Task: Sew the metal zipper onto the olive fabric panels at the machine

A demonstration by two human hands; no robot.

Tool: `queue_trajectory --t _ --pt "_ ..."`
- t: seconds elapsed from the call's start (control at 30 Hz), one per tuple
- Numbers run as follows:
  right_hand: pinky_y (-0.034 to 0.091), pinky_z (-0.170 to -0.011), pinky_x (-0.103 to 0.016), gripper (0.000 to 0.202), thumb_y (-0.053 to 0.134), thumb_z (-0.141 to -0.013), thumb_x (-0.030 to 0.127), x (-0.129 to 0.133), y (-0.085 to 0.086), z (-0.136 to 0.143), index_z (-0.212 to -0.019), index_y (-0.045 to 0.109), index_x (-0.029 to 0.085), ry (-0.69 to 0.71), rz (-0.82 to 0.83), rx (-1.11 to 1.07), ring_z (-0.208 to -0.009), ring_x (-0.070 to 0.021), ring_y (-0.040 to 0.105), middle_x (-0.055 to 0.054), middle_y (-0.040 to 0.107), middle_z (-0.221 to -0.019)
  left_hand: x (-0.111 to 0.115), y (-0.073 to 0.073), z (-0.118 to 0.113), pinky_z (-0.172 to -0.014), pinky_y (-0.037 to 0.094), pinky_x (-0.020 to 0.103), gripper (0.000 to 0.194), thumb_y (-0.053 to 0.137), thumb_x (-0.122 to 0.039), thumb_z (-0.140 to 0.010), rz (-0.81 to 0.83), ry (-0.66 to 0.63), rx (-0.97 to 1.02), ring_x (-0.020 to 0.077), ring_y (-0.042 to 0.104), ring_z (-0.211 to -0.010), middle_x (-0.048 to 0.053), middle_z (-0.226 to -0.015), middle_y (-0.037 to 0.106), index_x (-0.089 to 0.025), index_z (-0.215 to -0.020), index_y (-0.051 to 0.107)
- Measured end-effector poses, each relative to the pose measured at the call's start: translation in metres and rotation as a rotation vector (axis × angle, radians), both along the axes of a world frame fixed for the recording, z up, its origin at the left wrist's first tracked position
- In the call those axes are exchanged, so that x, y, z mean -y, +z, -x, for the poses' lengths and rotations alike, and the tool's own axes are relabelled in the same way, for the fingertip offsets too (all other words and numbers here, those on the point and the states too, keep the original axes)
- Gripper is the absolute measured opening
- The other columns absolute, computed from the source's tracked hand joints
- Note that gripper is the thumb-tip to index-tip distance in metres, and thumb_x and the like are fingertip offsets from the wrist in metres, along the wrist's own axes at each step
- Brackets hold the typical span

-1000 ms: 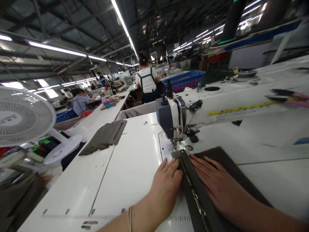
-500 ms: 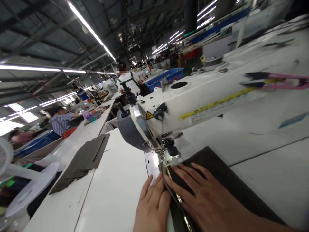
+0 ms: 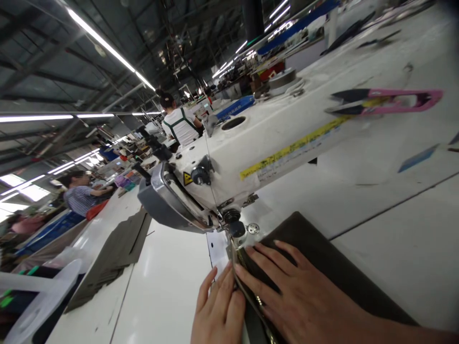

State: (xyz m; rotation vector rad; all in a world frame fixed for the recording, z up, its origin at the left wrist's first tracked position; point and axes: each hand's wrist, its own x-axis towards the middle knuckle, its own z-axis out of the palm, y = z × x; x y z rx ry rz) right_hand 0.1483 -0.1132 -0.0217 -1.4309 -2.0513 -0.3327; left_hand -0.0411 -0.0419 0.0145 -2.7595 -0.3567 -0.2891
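A dark olive piece of material (image 3: 297, 234) with a gold-toothed zipper (image 3: 258, 302) along its left edge lies under the head of a white sewing machine (image 3: 229, 157). Spread over the material, my right hand (image 3: 287, 286) lies flat, its fingertips close to the presser foot (image 3: 234, 239). My left hand (image 3: 219, 306) rests on the other side of the zipper, fingers stretched forward and touching the strip's edge. Part of the zipper and the material is covered by my right hand.
Pink-handled thread snips (image 3: 390, 101) lie on the machine arm above a yellow measuring tape strip (image 3: 294, 147). A stack of dark cut pieces (image 3: 114, 253) is on the table's left, beside a white fan (image 3: 46, 291). Co-workers (image 3: 181, 126) sit farther back.
The view has shifted, so the machine appears farther left and the snips show more fully. Both hands keep their places on the material beside the presser foot.
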Motion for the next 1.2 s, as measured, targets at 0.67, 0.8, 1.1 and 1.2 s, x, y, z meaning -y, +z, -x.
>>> queue_trajectory --t 0.67,0.8,1.1,1.2 --pt "0.034 -0.089 -0.051 0.060 0.076 -0.081 0.043 -0.0002 0.0019 0.0006 -0.128 0.049 0.018 -0.015 0.010 0.025 -0.114 -0.0316 0.036 -0.014 0.042 -0.127 -0.0028 0.0016 -0.0010 -0.096 0.046 0.029 0.023 0.040 -0.016 -0.090 -0.022 -0.025 -0.011 0.0196 0.056 -0.112 0.010 -0.123 0.058 -0.017 -0.103 0.059" --pt "0.034 -0.090 -0.050 0.061 0.076 -0.081 0.041 0.0011 0.0013 0.0004 -0.129 0.048 0.018 -0.020 0.015 0.019 -0.114 -0.0313 0.037 -0.012 0.042 -0.127 -0.0019 0.0048 -0.0034 -0.096 0.047 0.028 0.027 0.039 -0.015 -0.092 -0.065 -0.023 -0.030 0.0189 0.054 -0.115 0.011 -0.121 0.060 -0.011 -0.113 0.055" --pt "0.029 -0.089 -0.049 0.066 0.082 -0.077 0.045 0.0013 0.0045 -0.0009 -0.128 0.048 0.019 -0.022 -0.010 0.020 -0.113 -0.0289 0.037 -0.014 0.043 -0.126 -0.0019 0.0083 -0.0018 -0.106 0.037 0.033 0.025 0.041 -0.013 -0.093 -0.060 -0.070 0.019 0.0189 0.049 -0.121 0.012 -0.123 0.058 -0.011 -0.110 0.058" --pt "0.028 -0.089 -0.048 0.068 0.086 -0.074 0.046 0.0008 0.0051 -0.0004 -0.125 0.050 0.019 -0.016 -0.029 0.011 -0.112 -0.0285 0.039 -0.014 0.045 -0.124 -0.0021 0.0077 -0.0017 -0.106 0.037 0.032 0.023 0.041 -0.012 -0.092 -0.056 -0.086 0.012 0.0189 0.049 -0.121 0.011 -0.122 0.058 -0.011 -0.106 0.059"
